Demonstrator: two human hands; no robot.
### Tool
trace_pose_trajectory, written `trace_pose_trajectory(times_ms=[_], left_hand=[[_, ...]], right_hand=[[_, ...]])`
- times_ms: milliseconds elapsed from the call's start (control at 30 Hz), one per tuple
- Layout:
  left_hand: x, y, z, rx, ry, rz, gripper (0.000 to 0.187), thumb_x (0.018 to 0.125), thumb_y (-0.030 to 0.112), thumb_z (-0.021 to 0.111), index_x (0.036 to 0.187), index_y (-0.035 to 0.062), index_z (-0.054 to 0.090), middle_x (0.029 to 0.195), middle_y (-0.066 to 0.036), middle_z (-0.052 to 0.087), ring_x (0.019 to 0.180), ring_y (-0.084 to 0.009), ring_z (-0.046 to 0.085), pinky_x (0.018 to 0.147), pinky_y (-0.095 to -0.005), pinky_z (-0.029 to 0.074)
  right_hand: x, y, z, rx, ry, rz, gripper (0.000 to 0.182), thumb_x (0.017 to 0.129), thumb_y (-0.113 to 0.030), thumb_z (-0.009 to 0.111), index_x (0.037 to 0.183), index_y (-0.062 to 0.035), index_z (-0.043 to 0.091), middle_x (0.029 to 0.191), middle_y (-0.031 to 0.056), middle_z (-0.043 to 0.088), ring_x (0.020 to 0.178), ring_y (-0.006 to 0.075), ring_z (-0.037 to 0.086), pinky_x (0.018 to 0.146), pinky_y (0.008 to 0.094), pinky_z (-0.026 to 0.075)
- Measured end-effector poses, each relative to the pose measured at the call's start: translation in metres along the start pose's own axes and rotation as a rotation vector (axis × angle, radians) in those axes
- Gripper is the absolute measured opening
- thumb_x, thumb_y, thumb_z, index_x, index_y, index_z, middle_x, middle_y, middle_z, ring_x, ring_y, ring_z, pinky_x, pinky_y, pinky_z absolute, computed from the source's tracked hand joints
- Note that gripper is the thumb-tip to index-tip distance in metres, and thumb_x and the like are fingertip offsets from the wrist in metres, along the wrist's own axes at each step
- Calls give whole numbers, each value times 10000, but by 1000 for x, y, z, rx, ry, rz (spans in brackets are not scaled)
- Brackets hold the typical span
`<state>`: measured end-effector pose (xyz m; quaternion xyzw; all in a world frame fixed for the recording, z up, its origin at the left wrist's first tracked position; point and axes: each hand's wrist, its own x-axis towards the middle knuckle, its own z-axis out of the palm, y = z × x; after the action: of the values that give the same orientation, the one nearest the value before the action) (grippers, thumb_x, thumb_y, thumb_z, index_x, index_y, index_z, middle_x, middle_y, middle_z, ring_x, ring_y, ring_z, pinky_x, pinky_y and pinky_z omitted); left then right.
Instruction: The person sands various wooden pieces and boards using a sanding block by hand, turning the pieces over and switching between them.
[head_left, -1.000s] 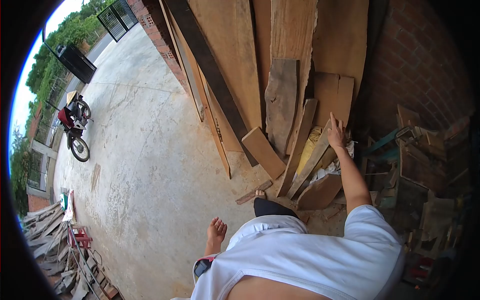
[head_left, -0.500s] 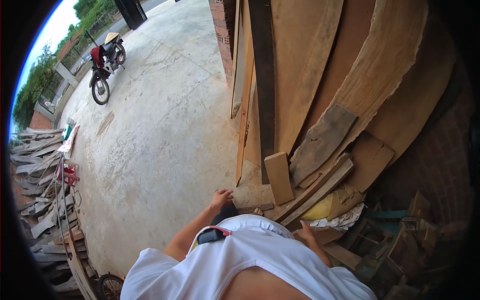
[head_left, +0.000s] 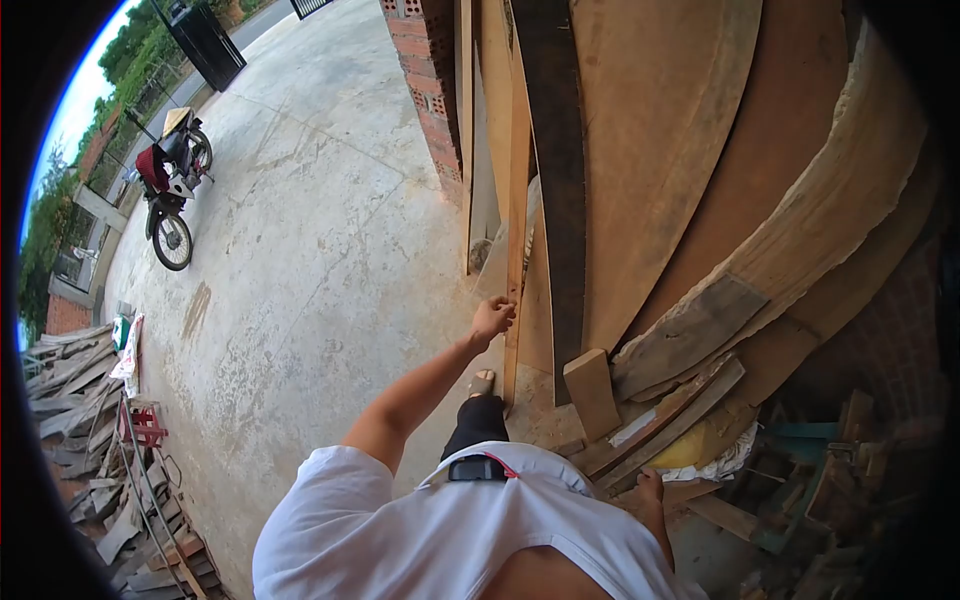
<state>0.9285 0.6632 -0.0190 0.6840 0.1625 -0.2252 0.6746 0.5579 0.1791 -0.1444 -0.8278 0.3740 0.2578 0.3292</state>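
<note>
My left hand is stretched forward at the left edge of a long, narrow wooden strip that leans upright. Its fingers are loosely bent and apart, with the tips at the strip; no firm grip shows. Low on the right, my right hand hangs beside my body, near a yellow sack and stacked planks. How its fingers are held is too small to make out. Right of the strip stand a dark board and wide brown panels. A short wooden block leans at their foot.
A brick pillar rises behind the strip. On the far left are a motorbike, a red stool and a heap of scrap wood. Rough slabs and offcuts fill the right side. My foot is on the concrete floor.
My left hand has moved forward and up from near my waist to the strip. My right hand has shifted slightly down and right. The view has turned, and a sandalled foot now shows.
</note>
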Motion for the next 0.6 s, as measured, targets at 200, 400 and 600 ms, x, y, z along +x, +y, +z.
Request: trace_pose_trajectory(times_ms=[200, 400, 600], left_hand=[[144, 167, -24, 209, 274, 425, 632, 895, 241, 671, 1429, 48, 395, 1203, -218, 585, 1096, -313, 586, 913, -402, 489], [267, 244, -11, 138, 406, 741, 839, 779, 360, 786, 1445, 71, 365, 1380, -244, 493, 1263, -370, 495, 1032, -416, 425], [275, 267, -10, -16, 258, 506, 364, 709, 146, 719, 1032, -11, 661, 972, -160, 723, 913, -278, 700, 841, -357, 526]], right_hand=[[-83, -188, 45, -69, -98, -340, 442, 890, -213, 577, 1295, -36, 580, 1110, 208, 674, 1041, 338, 652, 906, 407, 495], [-150, -235, 61, -134, -34, 22, 436, 892, -202, 571, 1299, -46, 585, 1127, 215, 669, 1060, 335, 649, 913, 422, 500], [-202, -165, 96, -117, -173, 206, 447, 884, -268, 606, 1269, -41, 602, 1086, 195, 702, 1020, 309, 683, 894, 395, 526]])
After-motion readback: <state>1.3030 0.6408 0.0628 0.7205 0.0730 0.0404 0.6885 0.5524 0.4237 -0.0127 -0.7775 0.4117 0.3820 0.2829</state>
